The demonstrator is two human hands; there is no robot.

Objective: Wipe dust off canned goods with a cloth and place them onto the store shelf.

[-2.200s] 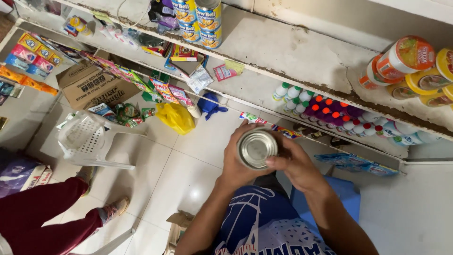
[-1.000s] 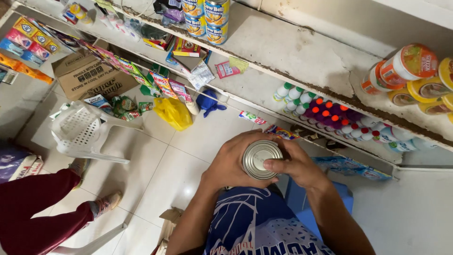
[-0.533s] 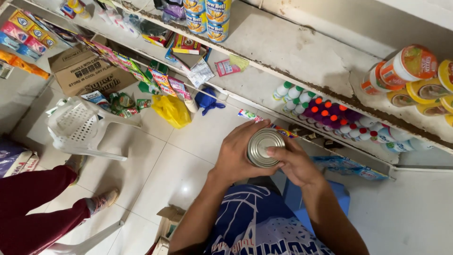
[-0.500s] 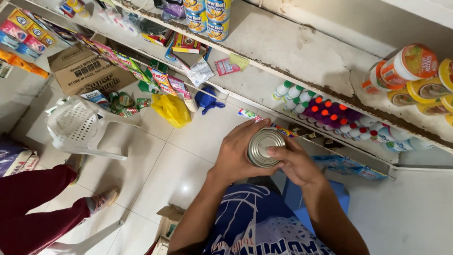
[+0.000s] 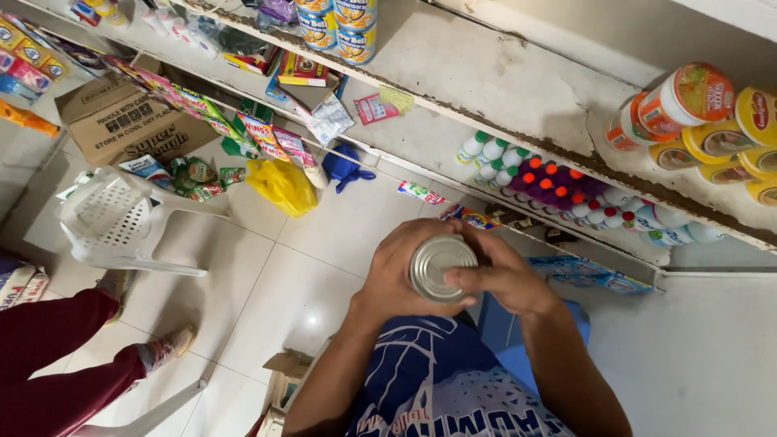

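Holding a round metal can [image 5: 441, 266] end-up in front of the chest, over the blue patterned shirt [image 5: 441, 388]. Plain silver end faces the camera; label side not visible.

Left hand [image 5: 398, 271]: wrapped round the can's left side and back, fingers curled about the body. A firm grasp.
Right hand [image 5: 506, 279]: closed on the can's right side, thumb and fingertips [image 5: 459, 277] lying across the rim onto the top face. Both hands on the one can; neither holds anything else.

Position: can is in the air, well apart from the upper shelf [image 5: 518, 81] and from the lower shelf [image 5: 437, 150]. Not resting on any surface.

Surroundings: stacked printed tins [image 5: 336, 24] at the top of the view; orange and yellow lidded tubs [image 5: 704, 121] on the upper shelf at right; rows of small white bottles [image 5: 550, 182] with green, red and purple caps on the lower shelf. White plastic chair [image 5: 121, 218] on the tiled floor [image 5: 324, 267], cardboard box [image 5: 117, 121] behind it, yellow bag [image 5: 282, 184] near the shelf foot. Another person's leg in red trousers [image 5: 61, 356] at lower left.

Progress, as judged: can is picked up and under two-handed control. It is not set down or shelved. The end looks sealed; whether it is being opened or merely turned, cannot tell.
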